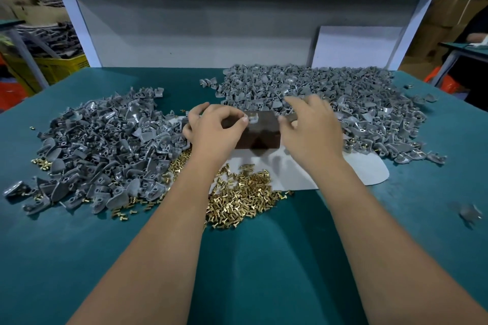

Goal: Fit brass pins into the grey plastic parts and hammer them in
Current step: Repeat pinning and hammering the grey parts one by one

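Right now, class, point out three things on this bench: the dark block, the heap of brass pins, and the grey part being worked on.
dark block [260, 137]: head view, on its front face.
heap of brass pins [243, 198]: head view, middle of the heap.
grey part [252, 116]: head view, on the piece atop the block.

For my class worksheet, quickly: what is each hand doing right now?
Left hand: pinches a grey plastic part on the dark block.
Right hand: fingers curled, blurred; cannot tell what it holds.
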Motion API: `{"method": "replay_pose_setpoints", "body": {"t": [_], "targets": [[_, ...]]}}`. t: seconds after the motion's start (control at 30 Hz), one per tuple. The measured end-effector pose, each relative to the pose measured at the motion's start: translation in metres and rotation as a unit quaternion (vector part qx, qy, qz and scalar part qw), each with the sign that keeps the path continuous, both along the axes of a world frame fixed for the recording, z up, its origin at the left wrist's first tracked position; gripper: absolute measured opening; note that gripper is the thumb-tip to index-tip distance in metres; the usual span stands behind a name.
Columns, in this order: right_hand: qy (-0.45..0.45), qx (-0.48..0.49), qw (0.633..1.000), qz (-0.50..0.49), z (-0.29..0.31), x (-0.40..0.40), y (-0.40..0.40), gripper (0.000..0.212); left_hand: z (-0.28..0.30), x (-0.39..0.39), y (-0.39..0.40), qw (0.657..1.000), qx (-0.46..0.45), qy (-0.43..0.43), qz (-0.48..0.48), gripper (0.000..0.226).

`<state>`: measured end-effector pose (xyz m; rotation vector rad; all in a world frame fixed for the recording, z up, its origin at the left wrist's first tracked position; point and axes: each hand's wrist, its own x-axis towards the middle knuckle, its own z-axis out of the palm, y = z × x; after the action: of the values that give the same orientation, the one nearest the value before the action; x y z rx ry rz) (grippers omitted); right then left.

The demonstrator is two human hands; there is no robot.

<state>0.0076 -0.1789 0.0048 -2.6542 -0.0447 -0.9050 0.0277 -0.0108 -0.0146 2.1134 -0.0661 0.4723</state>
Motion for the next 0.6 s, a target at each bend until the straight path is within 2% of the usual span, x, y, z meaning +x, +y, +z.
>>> {"method": "replay_pose_setpoints", "body": {"t": [0.07, 0.13, 0.23, 0.33, 0.4, 0.43, 0.5, 0.53, 0.6], "targets": [[0.048, 0.098, 0.99, 0.089, -0.001, 0.001, 0.015, 0.042, 0.002, 0.0, 0.0, 1.0, -0.002, -0.024, -0.018, 0.017], [0.086, 0.152, 0.976, 0.133, -0.005, 0.002, 0.027, 0.034, 0.003, 0.0, 0.001, 0.999, -0.016, -0.037, -0.035, 0.021], [0.121, 0.233, 0.953, 0.148, -0.003, 0.01, 0.028, 0.015, 0.003, 0.001, 0.003, 0.997, -0.036, -0.038, -0.051, 0.021], [0.165, 0.238, 0.946, 0.148, 0.011, 0.028, 0.022, 0.014, 0.003, 0.005, 0.008, 0.995, -0.07, -0.038, -0.067, 0.015], [0.125, 0.263, 0.952, 0.091, 0.023, 0.045, 0.013, 0.024, 0.002, 0.009, 0.01, 0.995, -0.084, -0.03, -0.055, 0.017], [0.087, 0.255, 0.963, 0.024, 0.028, 0.055, 0.007, 0.033, 0.001, 0.011, 0.011, 0.995, -0.087, -0.028, -0.04, 0.018], [0.052, 0.165, 0.975, -0.138, 0.032, 0.067, -0.002, 0.045, 0.002, 0.014, 0.013, 0.994, -0.103, -0.028, -0.008, 0.023], [0.053, 0.133, 0.973, -0.179, 0.032, 0.069, -0.003, 0.047, 0.002, 0.014, 0.014, 0.993, -0.115, -0.03, 0.008, 0.027], [0.053, 0.116, 0.975, -0.18, 0.027, 0.068, 0.002, 0.049, 0.004, 0.013, 0.019, 0.987, -0.153, -0.043, 0.031, 0.038]]}}
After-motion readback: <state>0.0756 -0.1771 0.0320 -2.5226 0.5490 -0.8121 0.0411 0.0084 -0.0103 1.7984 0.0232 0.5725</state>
